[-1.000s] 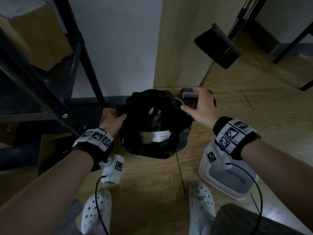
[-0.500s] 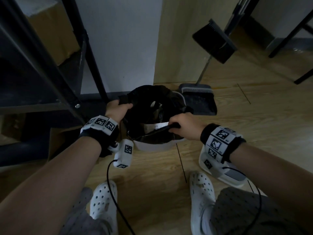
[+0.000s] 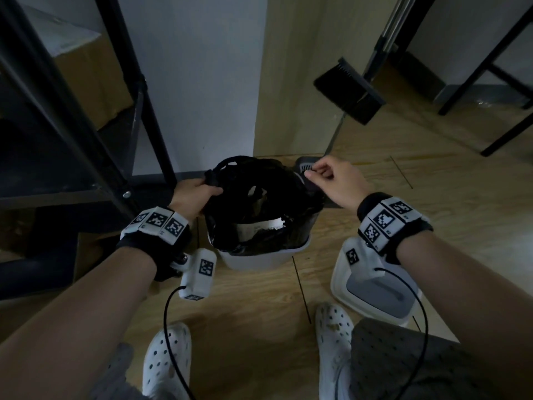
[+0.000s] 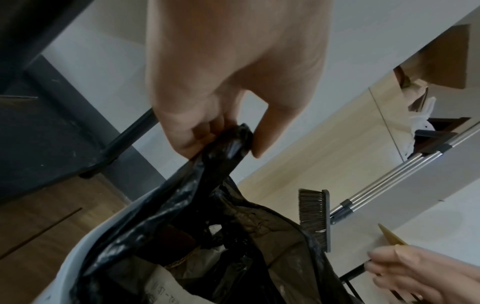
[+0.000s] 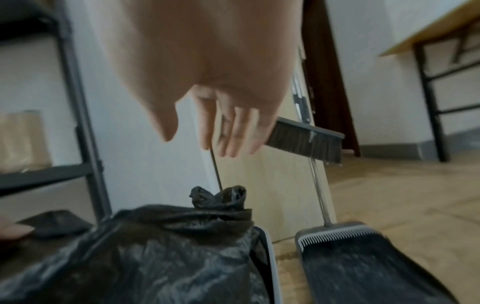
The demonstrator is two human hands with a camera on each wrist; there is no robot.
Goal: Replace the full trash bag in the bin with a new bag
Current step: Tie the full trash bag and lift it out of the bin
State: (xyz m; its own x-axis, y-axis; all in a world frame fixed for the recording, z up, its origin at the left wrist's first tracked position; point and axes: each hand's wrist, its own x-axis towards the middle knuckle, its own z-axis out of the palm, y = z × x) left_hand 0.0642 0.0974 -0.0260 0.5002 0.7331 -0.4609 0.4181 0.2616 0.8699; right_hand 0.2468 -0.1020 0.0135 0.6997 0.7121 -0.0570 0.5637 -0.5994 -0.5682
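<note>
Two hands cinching trash bag (image 3: 259,194) inside bin (image 3: 259,256): left hand (image 3: 191,194) gripping gathered edge, right hand (image 3: 336,183) pinching drawstring (image 5: 215,166) taut to close mouth.

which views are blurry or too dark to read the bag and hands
Head view: dim and wide-angle bent, the black trash bag reads as a dark mass, both hands sharp. Left wrist view: left hand close and soft, bag folds legible. Right wrist view: right hand and bin smeared by motion blur, daylight brighter.
</note>
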